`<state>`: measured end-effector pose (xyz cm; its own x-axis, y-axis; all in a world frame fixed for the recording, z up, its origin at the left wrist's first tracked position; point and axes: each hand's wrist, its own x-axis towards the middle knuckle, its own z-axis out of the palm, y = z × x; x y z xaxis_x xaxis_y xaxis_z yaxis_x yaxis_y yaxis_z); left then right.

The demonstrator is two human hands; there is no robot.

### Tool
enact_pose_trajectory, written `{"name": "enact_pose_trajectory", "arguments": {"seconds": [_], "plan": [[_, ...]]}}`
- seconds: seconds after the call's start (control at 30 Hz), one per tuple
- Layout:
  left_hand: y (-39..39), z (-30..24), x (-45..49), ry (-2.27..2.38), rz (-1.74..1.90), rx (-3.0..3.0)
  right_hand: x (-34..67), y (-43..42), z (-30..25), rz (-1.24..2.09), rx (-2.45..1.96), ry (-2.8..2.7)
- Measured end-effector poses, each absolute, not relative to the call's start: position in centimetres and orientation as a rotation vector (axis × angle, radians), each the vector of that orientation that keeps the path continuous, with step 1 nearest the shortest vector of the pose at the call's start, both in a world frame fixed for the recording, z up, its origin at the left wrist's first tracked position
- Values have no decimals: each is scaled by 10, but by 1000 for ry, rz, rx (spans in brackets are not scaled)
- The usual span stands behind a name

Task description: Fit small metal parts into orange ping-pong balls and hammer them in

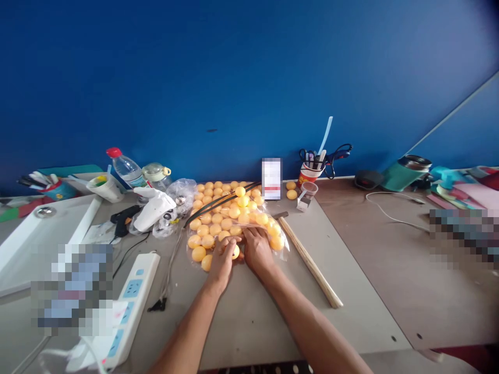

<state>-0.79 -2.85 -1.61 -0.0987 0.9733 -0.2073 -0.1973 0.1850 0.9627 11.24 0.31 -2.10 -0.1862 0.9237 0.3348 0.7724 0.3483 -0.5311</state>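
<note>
A clear plastic bag (286,248) full of orange table tennis balls (198,253) lies flat on the desk in front of me. My left hand (222,262) is at the bag's near edge, its thumb and fingers closed round one orange ball (235,252). Just to its right, my right hand (258,252) reaches forward into the bag's near edge, back of the hand up. Plastic and balls hide its fingertips, so what they touch cannot be made out. Black strips (218,201) lie across the top of the bag.
A bundle of thin wooden sticks (312,265) lies right of the bag. A phone (272,179) stands behind it, near two loose balls (291,194) and a red cup of tools (311,174). Leftward are a power strip (134,306), a glue gun (123,219) and a white tray (83,218).
</note>
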Motion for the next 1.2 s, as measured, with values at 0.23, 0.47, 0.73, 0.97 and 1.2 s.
{"name": "enact_pose_trajectory", "arguments": {"seconds": [0.23, 0.47, 0.73, 0.97, 1.2], "plan": [[-27, -19, -8, 1189, 1235, 805, 114, 4, -18, 350, -1478, -2055], [-27, -20, -9, 1161, 1236, 794, 115, 3, -19, 341, -1493, -2046], [-26, -23, -9, 1154, 1246, 810, 117, 0, -18, 369, -1405, -2020], [-26, -22, -10, 1229, 1234, 853, 118, -5, -16, 356, -1454, -2040], [-26, -21, -9, 1155, 1249, 809, 123, -9, -11, 309, -1542, -2161]]}}
